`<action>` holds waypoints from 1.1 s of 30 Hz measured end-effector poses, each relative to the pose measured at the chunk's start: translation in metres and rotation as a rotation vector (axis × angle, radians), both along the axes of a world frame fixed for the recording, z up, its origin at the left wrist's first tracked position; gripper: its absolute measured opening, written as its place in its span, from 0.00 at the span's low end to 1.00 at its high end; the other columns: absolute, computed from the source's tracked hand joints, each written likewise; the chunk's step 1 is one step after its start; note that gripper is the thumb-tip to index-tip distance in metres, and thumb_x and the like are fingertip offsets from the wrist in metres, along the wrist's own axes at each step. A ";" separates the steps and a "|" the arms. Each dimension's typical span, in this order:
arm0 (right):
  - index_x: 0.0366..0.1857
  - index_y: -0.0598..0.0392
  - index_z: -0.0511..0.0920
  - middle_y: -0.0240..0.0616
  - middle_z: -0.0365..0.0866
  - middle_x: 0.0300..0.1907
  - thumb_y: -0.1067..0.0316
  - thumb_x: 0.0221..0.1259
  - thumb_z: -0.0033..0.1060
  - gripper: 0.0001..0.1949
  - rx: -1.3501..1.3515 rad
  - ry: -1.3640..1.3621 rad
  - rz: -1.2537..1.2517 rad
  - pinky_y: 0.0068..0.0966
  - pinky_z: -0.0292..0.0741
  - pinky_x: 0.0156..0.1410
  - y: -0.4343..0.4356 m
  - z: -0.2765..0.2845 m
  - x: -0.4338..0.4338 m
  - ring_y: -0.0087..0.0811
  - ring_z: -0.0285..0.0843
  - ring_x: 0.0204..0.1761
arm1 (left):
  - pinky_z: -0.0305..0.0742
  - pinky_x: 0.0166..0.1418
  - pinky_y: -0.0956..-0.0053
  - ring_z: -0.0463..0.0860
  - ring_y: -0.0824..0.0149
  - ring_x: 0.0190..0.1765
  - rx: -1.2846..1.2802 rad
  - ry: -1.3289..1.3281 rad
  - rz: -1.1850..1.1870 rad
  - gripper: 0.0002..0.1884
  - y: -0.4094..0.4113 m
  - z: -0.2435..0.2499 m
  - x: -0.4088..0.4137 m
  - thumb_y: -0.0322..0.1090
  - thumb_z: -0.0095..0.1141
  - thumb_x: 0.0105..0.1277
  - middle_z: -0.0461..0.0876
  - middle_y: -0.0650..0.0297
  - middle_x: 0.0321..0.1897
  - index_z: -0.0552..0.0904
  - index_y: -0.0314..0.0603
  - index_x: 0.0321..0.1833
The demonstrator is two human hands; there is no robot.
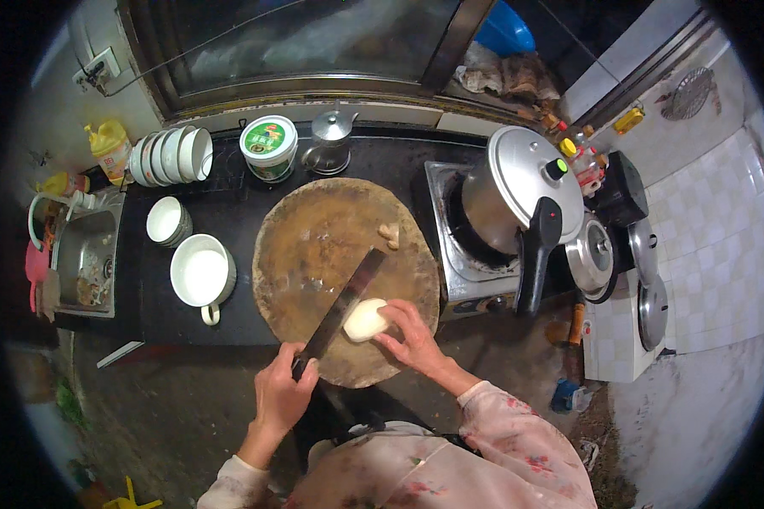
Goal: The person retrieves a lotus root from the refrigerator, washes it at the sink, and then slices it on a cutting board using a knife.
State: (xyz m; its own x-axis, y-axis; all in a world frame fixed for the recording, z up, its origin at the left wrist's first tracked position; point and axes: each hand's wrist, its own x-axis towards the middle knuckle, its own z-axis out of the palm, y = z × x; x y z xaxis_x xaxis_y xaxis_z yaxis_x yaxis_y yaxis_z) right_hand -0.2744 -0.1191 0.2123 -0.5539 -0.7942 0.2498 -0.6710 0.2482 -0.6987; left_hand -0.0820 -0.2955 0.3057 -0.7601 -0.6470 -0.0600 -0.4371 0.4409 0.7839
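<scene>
My left hand (286, 386) grips the handle of a kitchen knife (340, 305), whose long dark blade slants up and to the right over a round wooden chopping board (293, 254). Against the right side of the blade lies a pale, peeled vegetable (365, 320), its kind unclear. The thumb and fingers of my right hand (414, 337) hold it from the right. Small light-brown pieces, perhaps ginger (389, 235), rest near the board's upper right edge.
Right of the board, a pressure cooker (528, 184) stands on a gas stove (477, 285). To the left are a white mug (204, 273), stacked bowls (165, 221) and a steel sink (88, 254). A white tub (269, 149) and a metal pot (330, 143) stand behind the board.
</scene>
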 end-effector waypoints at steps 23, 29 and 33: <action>0.54 0.56 0.63 0.50 0.66 0.55 0.64 0.46 0.77 0.33 -0.006 -0.102 0.021 0.36 0.74 0.52 -0.009 -0.014 0.010 0.49 0.69 0.55 | 0.74 0.39 0.45 0.81 0.41 0.35 -0.104 -0.548 -0.131 0.09 0.041 -0.002 -0.001 0.39 0.49 0.69 0.79 0.50 0.36 0.71 0.42 0.41; 0.60 0.57 0.64 0.52 0.66 0.57 0.55 0.49 0.73 0.36 0.128 -0.178 -0.019 0.44 0.74 0.57 -0.021 -0.002 0.011 0.57 0.69 0.57 | 0.72 0.37 0.44 0.80 0.38 0.35 -0.111 -0.389 -0.058 0.09 0.040 -0.007 0.005 0.38 0.50 0.68 0.79 0.48 0.36 0.70 0.42 0.41; 0.57 0.55 0.65 0.50 0.67 0.57 0.55 0.47 0.76 0.35 0.207 -0.185 0.004 0.40 0.74 0.57 -0.025 0.001 0.005 0.53 0.70 0.57 | 0.72 0.37 0.45 0.79 0.38 0.35 -0.119 -0.409 -0.046 0.09 0.036 -0.012 0.010 0.39 0.49 0.69 0.79 0.48 0.37 0.70 0.42 0.40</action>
State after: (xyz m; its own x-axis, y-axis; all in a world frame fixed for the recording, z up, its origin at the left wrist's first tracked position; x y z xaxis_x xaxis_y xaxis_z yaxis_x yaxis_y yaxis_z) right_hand -0.2690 -0.1441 0.2137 -0.5720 -0.8200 -0.0230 -0.5378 0.3960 -0.7442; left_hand -0.0724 -0.2596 0.2938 -0.7175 -0.6338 -0.2890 -0.6792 0.5442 0.4925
